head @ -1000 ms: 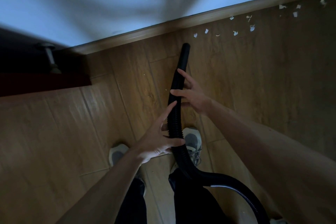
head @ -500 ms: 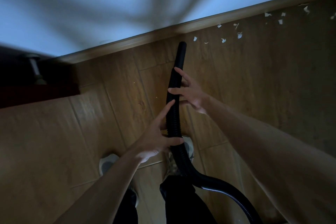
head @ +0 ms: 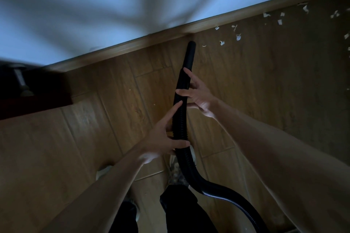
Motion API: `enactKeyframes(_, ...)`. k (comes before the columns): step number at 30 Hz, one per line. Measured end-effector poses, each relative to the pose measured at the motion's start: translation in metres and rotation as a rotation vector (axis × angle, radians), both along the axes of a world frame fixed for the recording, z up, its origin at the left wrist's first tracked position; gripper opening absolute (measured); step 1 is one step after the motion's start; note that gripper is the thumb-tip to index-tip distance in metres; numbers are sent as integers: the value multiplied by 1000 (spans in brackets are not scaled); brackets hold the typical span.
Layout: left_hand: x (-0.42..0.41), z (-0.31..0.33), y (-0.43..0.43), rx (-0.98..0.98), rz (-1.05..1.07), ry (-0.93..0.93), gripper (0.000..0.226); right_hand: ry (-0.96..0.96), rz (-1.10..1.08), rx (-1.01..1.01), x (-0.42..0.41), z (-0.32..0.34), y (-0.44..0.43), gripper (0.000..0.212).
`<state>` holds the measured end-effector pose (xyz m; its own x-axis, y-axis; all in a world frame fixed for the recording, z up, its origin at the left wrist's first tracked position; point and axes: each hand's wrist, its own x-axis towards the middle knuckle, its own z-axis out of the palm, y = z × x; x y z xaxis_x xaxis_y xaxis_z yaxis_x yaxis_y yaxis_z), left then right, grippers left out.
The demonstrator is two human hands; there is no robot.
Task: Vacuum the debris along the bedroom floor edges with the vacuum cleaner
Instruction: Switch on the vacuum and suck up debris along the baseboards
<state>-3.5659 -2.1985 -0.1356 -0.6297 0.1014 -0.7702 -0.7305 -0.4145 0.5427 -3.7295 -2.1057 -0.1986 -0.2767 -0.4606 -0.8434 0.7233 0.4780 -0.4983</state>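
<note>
The black vacuum hose [head: 182, 119] points its nozzle [head: 191, 49] close to the skirting board [head: 132, 47], with white debris [head: 238, 37] scattered to the nozzle's right. The right hand [head: 198, 94] grips the hose nearer the nozzle, fingers wrapped over it. The left hand [head: 161, 138] holds it just below, thumb hooked across, forefinger straight along it

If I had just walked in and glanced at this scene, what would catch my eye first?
The black vacuum hose draws the eye first, running up the middle of the view with its tip close to the wooden baseboard. The left hand and the right hand both hold it, the right one nearer the tip. White scraps lie scattered on the floor by the baseboard, to the right of the tip.
</note>
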Motion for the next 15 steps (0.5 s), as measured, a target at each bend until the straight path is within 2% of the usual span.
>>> enactKeyframes(15,-19,-6,12,50,-113,-13,104,-4,-115,6,-7,-11,26,87)
